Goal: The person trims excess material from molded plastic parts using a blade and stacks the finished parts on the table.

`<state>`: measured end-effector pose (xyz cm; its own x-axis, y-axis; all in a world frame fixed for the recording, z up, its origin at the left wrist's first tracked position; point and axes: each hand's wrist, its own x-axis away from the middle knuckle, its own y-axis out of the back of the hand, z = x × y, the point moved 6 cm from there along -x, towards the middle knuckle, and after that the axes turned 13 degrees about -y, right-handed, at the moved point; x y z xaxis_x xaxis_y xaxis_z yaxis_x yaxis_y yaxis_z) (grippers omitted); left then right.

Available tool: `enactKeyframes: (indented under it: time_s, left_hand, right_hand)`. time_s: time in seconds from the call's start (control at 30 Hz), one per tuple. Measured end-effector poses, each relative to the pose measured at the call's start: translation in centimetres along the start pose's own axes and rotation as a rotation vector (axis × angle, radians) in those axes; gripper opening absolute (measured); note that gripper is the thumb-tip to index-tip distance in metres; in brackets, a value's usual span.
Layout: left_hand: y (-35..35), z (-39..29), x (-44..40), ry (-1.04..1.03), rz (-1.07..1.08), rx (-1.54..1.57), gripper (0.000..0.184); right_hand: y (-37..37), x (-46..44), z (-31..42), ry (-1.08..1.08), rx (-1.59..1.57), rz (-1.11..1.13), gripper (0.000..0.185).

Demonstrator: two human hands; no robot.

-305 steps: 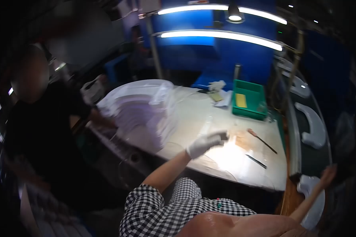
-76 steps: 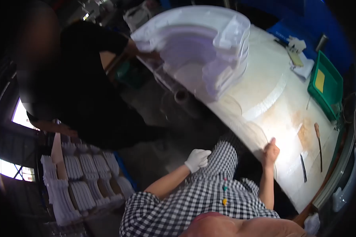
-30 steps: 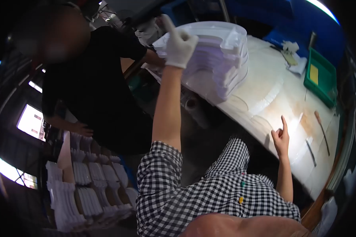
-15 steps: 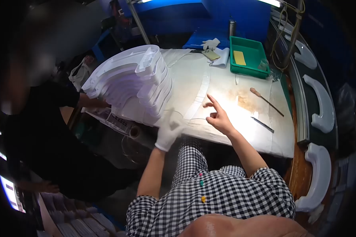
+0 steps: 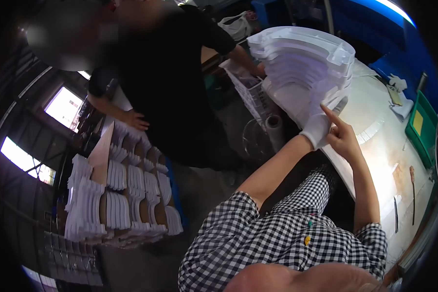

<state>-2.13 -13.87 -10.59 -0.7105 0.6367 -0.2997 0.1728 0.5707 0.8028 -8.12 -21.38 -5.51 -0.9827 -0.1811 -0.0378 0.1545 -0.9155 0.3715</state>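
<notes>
My left hand (image 5: 316, 131), in a white glove, is at the near edge of the table, just in front of a tall stack of curved white plastic parts (image 5: 301, 58). Its fingers blend into the white behind them and are partly covered by my right hand, so their pose is unclear. Bare and close beside the glove, my right hand (image 5: 344, 138) has its index finger stretched out and the other fingers bent. Nothing shows in its grasp. Whether the two hands touch each other I cannot tell.
A person in black (image 5: 170, 87) stands at the left, one hand near the stack. Boxed rows of white parts (image 5: 117, 209) lie lower left. On the table (image 5: 374, 155) are a wooden-handled tool (image 5: 412, 194), a thin dark tool (image 5: 395, 214) and a green tray (image 5: 416, 146).
My view has swung left, bringing the boxed parts into sight. My hands, apart before, are now close together by the stack. The person in black has a hand near the boxed parts.
</notes>
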Motion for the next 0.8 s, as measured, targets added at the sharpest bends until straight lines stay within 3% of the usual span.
enactKeyframes:
  time_s: [0.03,0.07,0.1,0.13,0.17,0.2,0.27,0.33,0.4,0.47,0.5,0.53,0.6,0.67,0.73,0.77,0.8]
  left_hand:
    - [1.6,-0.9,1.1,-0.169,0.009,-0.342,0.053]
    - [2.6,-1.4,2.0,-0.247,-0.149,-0.167,0.057]
    - [3.3,-0.4,2.4,-0.245,-0.222,-0.231,0.063]
    - [3.0,1.0,2.7,-0.045,-0.041,-0.187,0.068]
    - [3.5,0.6,2.7,-0.028,-0.091,-0.204,0.054]
    - [2.1,1.2,2.4,-0.186,-0.018,-0.287,0.031]
    - [0.9,2.4,3.0,-0.136,-0.097,-0.332,0.021]
    - [-1.7,3.3,4.0,-0.223,0.082,-0.373,0.019]
    - [-0.4,0.6,5.5,-0.132,-0.136,-0.253,0.040]
    - [-2.3,0.2,5.7,0.030,0.163,-0.216,0.069]
    - [-3.8,0.7,5.9,0.004,0.183,-0.228,0.082]
    - [-4.7,0.9,5.8,-0.005,0.192,-0.215,0.082]
    - [-6.3,0.9,5.7,-0.047,0.137,-0.252,0.079]
    - [-9.3,3.7,5.9,0.025,0.177,-0.187,0.039]
    - [-8.4,1.1,5.0,-0.023,0.305,-0.116,0.025]
    - [-7.8,0.0,4.6,-0.103,0.258,-0.047,0.047]
    - [-6.2,-3.2,3.3,-0.332,0.130,0.071,0.070]
  right_hand:
    - [-0.6,-0.4,-1.7,0.009,0.022,-0.018,0.079]
    - [0.2,-0.8,-1.9,0.058,0.060,-0.073,0.079]
    - [0.7,0.6,1.2,0.202,-0.034,-0.078,0.080]
    - [1.0,2.0,3.9,0.189,-0.081,-0.042,0.079]
    - [0.4,0.2,3.7,0.150,0.066,-0.040,0.078]
    - [-1.1,-0.8,1.8,0.077,0.207,-0.005,0.077]
    - [-2.8,0.2,-1.8,-0.023,0.156,0.052,0.076]
    - [-2.7,1.2,-2.2,-0.070,0.034,0.087,0.075]
    - [-3.0,2.2,-4.7,-0.084,0.056,0.082,0.079]
    - [-2.9,3.5,-6.2,-0.155,0.063,0.094,0.079]
    - [-3.0,4.1,-6.6,-0.172,0.068,0.086,0.079]
    - [-2.9,4.4,-7.1,-0.188,0.070,0.078,0.079]
    - [-2.8,5.2,-8.3,-0.217,0.033,0.066,0.078]
    - [-2.2,5.7,-8.9,-0.282,0.030,0.110,0.075]
    - [-1.1,6.3,-9.3,-0.206,0.022,0.056,0.071]
    - [-0.3,7.2,-8.8,-0.202,0.031,0.018,0.073]
    - [2.1,8.8,-4.6,0.040,-0.013,-0.064,0.074]
